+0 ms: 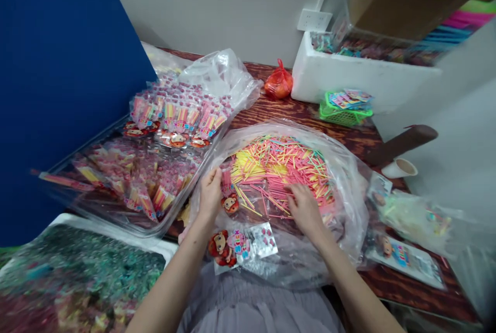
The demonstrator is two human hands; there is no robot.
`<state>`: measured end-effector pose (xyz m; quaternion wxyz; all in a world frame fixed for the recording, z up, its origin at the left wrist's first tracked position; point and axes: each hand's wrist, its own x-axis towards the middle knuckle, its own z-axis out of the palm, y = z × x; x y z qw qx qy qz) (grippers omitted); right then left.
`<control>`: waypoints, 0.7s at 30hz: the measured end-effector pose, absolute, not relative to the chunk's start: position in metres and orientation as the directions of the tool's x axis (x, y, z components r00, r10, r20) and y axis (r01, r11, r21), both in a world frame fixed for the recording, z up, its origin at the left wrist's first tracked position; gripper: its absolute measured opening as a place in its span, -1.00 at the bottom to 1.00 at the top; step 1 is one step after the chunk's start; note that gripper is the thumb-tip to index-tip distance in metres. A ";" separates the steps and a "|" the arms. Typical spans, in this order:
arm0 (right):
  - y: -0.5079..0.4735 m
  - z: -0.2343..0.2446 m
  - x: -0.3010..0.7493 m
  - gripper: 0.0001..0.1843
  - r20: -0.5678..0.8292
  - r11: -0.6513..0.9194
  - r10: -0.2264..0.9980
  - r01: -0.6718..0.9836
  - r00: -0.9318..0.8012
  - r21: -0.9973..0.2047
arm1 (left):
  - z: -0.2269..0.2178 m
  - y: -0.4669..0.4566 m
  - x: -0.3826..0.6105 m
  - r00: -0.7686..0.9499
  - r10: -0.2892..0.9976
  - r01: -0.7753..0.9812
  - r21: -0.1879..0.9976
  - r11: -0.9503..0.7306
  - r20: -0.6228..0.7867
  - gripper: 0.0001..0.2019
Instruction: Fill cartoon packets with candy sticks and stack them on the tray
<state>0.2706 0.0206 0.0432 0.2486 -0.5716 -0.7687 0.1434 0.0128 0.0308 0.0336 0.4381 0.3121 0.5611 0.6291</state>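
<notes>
My left hand [210,194] pinches the edge of a small clear packet [229,201] printed with a red-haired cartoon face. Pink sticks show inside that packet. Curled fingers of my right hand [305,208] close on thin pink sticks [279,186] at the near side of a loose heap; the fingertips are partly hidden. Yellow sticks [245,163] lie to the left in the heap, with a few green ones among the pink. A large clear plastic bag [344,167] spreads beneath and around the heap. Flat printed packets [242,245] lie at its near edge.
Filled packets [178,121] crowd a clear tray [170,224] on the left. A foam box [333,74], green basket [343,115], red bag [279,82] and paper cup [400,168] stand farther back and right. A blue panel [65,90] borders the left.
</notes>
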 end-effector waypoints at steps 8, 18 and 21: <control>0.015 0.035 0.256 -0.69 0.069 0.356 0.932 0.934 -0.355 -0.012 | 0.012 0.034 0.012 -0.454 0.871 -0.146 0.980 0.134 -0.186 -0.49; 0.030 0.033 0.236 -0.74 0.055 0.365 0.924 0.917 -0.378 0.161 | 0.047 -0.026 0.044 -0.339 0.938 0.292 0.956 0.034 0.070 -0.63; 0.035 0.028 0.233 -0.73 0.056 0.386 0.915 0.906 -0.400 0.173 | 0.048 -0.029 0.049 -0.273 0.959 0.308 0.951 0.013 0.075 -0.72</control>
